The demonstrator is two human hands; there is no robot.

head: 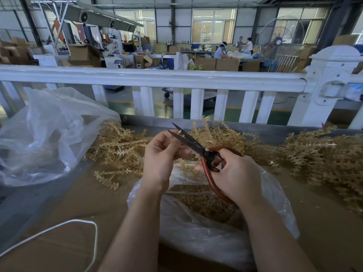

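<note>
Above the clear bag (196,238) on the desk (64,203), I see the scissors (196,147) held in mid-air. Their long axis slants from the red handles at lower right to the black tips at upper left, which point away toward the white fence (157,77). The blades stand slightly parted. The right hand (235,173) is curled through the handles. The left hand (160,154) pinches a small pale plastic piece (179,131) at the blades near the tips. Tan plastic branches (117,150) lie heaped behind.
</note>
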